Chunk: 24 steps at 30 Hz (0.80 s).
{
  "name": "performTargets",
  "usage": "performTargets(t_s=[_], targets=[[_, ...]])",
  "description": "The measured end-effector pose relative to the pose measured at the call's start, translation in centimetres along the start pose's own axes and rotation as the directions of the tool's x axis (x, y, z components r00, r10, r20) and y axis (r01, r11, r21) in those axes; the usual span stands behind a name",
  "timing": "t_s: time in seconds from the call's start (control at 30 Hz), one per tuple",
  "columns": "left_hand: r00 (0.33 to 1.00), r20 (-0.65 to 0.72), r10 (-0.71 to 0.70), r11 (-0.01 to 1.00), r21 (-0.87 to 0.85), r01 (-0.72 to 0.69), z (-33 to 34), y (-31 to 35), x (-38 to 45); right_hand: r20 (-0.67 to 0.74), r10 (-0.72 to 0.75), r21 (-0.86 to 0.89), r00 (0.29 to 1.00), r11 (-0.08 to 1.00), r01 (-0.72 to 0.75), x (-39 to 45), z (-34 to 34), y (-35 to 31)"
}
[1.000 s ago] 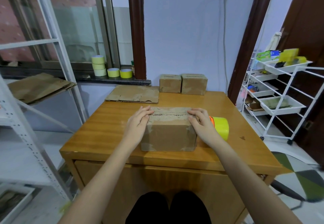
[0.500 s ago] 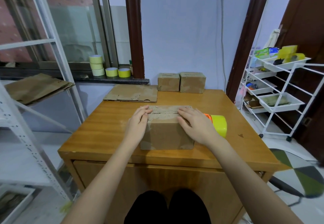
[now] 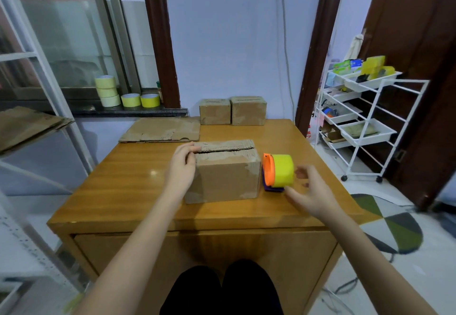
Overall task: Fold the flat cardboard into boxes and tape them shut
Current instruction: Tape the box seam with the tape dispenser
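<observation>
A folded cardboard box point(image 3: 223, 179) stands in the middle of the wooden table point(image 3: 118, 191). Its top flaps are down with a dark slit between them. My left hand point(image 3: 182, 166) rests against the box's left end, fingers curled over the top left corner. A tape dispenser point(image 3: 277, 172) with an orange hub and a yellow roll lies just right of the box. My right hand point(image 3: 308, 191) hovers beside the dispenser with fingers spread, blurred, and grips nothing.
Two closed boxes point(image 3: 233, 112) stand at the table's far edge, and flat cardboard point(image 3: 162, 130) lies at the far left. Tape rolls point(image 3: 125, 95) sit on the windowsill. More flat cardboard point(image 3: 27, 124) lies on a left shelf. A white cart point(image 3: 362, 117) stands right.
My right hand has left the box top and moved right, to beside the tape dispenser. The top flaps have sprung slightly apart. My left hand stays at the box's left end.
</observation>
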<state>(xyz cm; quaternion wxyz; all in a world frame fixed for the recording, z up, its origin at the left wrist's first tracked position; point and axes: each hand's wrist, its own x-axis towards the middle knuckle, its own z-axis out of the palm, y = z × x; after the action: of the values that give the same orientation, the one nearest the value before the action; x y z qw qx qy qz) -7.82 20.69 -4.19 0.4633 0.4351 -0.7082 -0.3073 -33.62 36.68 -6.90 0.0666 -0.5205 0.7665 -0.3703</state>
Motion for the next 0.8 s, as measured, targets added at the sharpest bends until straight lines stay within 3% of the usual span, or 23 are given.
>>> performTargets(t_s=[0.2, 0.47, 0.7, 0.8], targets=[[0.999, 0.017, -0.033, 0.999, -0.039, 0.033, 0.0, 0.8, 0.3, 0.101, 0.005, 0.033, 0.995, 0.999, -0.008, 0.0, 2.2, 0.6], [0.994, 0.018, 0.112, 0.987, 0.112, -0.113, -1.0, 2.2, 0.9, -0.03, 0.063, -0.046, 0.998, 0.997, -0.064, 0.5, 3.7, -0.1], [0.978, 0.021, 0.206, 0.957, 0.202, -0.206, -1.2, 4.0, 0.7, -0.044, -0.04, -0.169, 0.998, 0.985, 0.032, 0.7, 4.4, -0.2], [0.955, 0.045, 0.292, 0.923, 0.249, -0.294, -1.0, 4.8, 0.0, -0.064, -0.048, -0.14, 0.997, 0.989, 0.038, 0.8, 4.1, 0.1]])
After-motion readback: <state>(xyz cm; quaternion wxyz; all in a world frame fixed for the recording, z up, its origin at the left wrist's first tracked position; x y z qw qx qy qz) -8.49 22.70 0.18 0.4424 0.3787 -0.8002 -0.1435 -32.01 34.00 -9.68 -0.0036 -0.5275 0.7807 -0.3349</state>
